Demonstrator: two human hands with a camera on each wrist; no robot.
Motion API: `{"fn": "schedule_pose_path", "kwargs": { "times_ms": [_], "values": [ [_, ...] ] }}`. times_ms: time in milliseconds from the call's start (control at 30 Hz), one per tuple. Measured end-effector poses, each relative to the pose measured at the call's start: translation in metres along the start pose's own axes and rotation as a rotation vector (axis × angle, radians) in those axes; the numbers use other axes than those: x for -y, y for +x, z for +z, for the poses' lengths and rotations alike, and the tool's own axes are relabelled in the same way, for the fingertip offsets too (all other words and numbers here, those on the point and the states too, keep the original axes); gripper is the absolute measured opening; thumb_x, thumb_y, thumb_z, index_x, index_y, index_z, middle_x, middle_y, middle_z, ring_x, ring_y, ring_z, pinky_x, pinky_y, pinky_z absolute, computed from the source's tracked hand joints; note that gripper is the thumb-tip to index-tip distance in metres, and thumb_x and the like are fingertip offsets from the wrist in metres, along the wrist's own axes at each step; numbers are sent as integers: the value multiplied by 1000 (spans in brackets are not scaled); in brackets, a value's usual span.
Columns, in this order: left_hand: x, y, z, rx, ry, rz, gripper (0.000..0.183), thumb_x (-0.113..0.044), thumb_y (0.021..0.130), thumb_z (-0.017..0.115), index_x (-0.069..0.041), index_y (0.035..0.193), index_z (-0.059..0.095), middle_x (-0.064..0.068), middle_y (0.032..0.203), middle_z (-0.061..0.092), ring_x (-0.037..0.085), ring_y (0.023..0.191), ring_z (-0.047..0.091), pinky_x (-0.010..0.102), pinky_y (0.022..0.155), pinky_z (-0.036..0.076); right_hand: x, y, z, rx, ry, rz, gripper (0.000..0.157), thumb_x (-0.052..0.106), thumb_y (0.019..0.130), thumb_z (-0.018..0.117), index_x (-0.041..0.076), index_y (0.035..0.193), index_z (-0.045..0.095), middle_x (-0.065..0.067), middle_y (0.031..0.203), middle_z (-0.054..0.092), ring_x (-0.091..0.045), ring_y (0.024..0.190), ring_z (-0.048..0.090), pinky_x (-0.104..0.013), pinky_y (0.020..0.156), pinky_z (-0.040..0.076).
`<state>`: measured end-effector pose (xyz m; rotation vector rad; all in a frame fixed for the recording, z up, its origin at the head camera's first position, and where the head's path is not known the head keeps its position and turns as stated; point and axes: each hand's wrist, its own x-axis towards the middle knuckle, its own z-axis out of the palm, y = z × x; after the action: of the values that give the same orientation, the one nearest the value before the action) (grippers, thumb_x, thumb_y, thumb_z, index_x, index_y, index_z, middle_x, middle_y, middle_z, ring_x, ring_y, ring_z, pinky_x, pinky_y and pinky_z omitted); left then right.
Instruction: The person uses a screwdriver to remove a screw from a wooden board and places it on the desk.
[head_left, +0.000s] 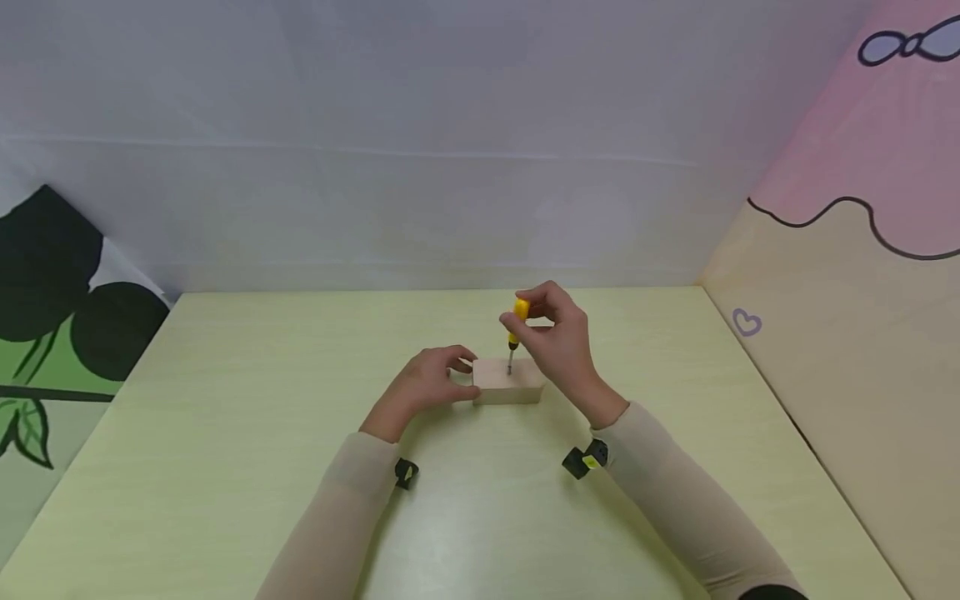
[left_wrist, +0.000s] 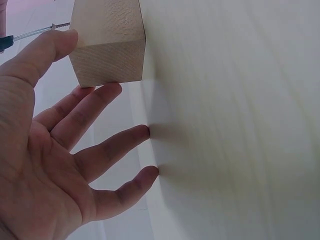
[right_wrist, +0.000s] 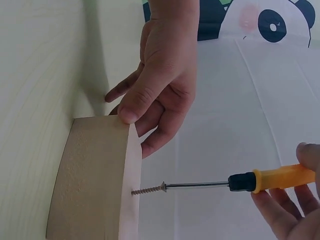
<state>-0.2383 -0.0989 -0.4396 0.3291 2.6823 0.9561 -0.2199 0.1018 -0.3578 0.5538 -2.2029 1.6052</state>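
A pale wooden block (head_left: 507, 395) sits on the table, and my left hand (head_left: 427, 382) holds its left end. In the left wrist view the thumb lies at the block's top edge and two fingertips (left_wrist: 111, 90) touch its end; the other two fingers reach to the tabletop. My right hand (head_left: 564, 343) grips the yellow handle of a screwdriver (right_wrist: 285, 178) with thumb and fingers, above the block. The screwdriver stands nearly upright, its shaft meeting the head of a screw (right_wrist: 148, 190). That screw has its point in the block's top face, with most of its thread showing.
The light tabletop (head_left: 262, 433) spreads around the block on all sides. Behind it rises a white cloth wall (head_left: 420, 217), and a painted panel (head_left: 862, 350) borders the right. Dark wrist cameras (head_left: 406, 473) sit at both sleeves.
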Motion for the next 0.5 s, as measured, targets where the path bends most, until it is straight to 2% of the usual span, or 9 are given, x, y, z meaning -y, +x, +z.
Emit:
{"fn": "schedule_pose_path", "kwargs": {
  "times_ms": [167,300,500],
  "values": [
    [1,0,0,0,4,-6,49,-40,78,76,-24,122,61,0,120,69,23,112,59,43,95,48,-21,4,2,-35,-19,30,24,13,82,76,5,101,65,-11,101,67,-21,81,65,-19,68,55],
    [1,0,-1,-1,2,-3,49,-40,78,76,-24,122,61,0,119,69,24,112,59,43,95,48,-22,3,0,-38,-28,11,25,19,82,77,10,104,69,-8,95,70,-18,79,66,-21,68,56],
    [1,0,0,0,0,-3,50,-40,78,76,-24,123,61,-1,120,68,24,113,59,44,96,48,-21,2,0,2,-60,-1,31,17,86,73,14,116,68,-8,93,73,-18,81,70,-23,69,57]
  ]
}}
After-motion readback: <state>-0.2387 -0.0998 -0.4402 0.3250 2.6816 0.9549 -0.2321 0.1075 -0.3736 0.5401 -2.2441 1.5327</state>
